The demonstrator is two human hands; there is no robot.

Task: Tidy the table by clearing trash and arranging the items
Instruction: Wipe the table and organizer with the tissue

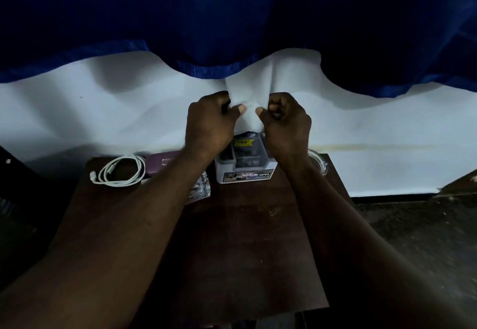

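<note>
Both grips are closed on one thing: the left grip (210, 125) and the right grip (286, 125) each pinch a side of a white piece (249, 114), thumb tips turned toward each other with the piece between them. It is hard to tell whether this piece is paper or cloth, because it has almost the same colour as the white cloth (103, 112) hanging behind it, and I cannot say if it is separate from that cloth. The piece stands with its long axis upward, over the far edge of the bench (245, 238), directly above a toy box (245, 166) marked OPEL. Neither grip is nearer; they share it equally. Toward the far left corner lie a coiled white cable (121, 171) and a purple power bank (161, 162), and a clear wrapper (200, 186) lies just beside the box. Something clear and round (318, 163) sits at the far right edge. A blue curtain (232, 19) hangs above. I judge that the piece must next come toward the person, and the box below could be knocked.
</note>
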